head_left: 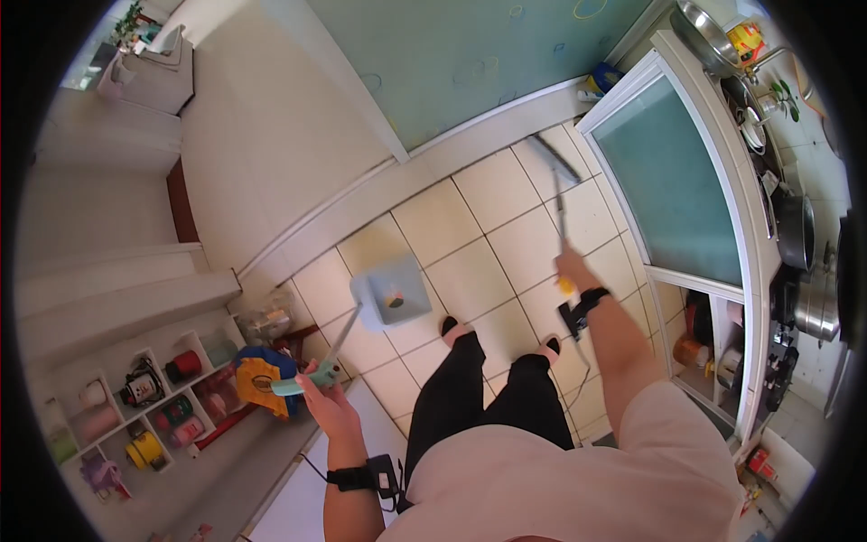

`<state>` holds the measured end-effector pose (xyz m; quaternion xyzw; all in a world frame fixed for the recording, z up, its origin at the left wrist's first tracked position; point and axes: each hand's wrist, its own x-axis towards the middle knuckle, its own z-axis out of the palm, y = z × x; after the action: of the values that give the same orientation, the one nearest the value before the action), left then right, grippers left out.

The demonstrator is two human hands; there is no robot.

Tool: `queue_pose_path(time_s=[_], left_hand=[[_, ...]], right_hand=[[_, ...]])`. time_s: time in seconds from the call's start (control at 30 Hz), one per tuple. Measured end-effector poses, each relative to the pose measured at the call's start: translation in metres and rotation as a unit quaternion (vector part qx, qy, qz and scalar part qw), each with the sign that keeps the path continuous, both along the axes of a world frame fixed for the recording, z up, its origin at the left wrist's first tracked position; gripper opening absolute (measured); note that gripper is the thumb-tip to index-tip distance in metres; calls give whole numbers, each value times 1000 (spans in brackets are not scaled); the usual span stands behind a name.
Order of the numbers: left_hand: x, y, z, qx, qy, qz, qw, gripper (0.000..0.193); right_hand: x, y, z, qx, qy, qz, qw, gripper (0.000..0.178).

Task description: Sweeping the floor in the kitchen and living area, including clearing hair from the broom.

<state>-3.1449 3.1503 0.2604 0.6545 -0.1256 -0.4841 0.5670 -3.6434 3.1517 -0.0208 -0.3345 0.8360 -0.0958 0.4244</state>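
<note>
My left hand (329,405) is closed around the green handle of a long-handled dustpan. The pale blue-grey dustpan (411,278) rests on the tiled floor to the left of my feet, with a small bit of dark and colourful debris inside. In my right hand (573,265) is the pole of a broom, whose yellow end shows below my fist. The dark, bristled broom head (554,157) lies on the tiles ahead, near the door sill and the cabinet's corner, well apart from the dustpan.
On the right stands a counter with a greenish glass cabinet door (673,172) swung out, and pots (817,312) on top. A white cubby shelf (86,425) with cups is at the left. Ahead is a frosted sliding door (470,63) above a raised sill.
</note>
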Motion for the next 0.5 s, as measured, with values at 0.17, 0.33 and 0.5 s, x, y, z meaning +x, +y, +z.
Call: queue_pose_path(time_s=[0.17, 0.33, 0.5], left_hand=[[16, 14, -3, -11, -11, 46, 999, 47], [12, 18, -2, -3, -1, 66, 998, 46], [11, 43, 9, -11, -13, 87, 996, 46]], right_hand=[[129, 76, 83, 55, 0, 167, 984, 74], [108, 76, 120, 110, -22, 318, 941, 73], [58, 17, 156, 196, -30, 381, 903, 74]])
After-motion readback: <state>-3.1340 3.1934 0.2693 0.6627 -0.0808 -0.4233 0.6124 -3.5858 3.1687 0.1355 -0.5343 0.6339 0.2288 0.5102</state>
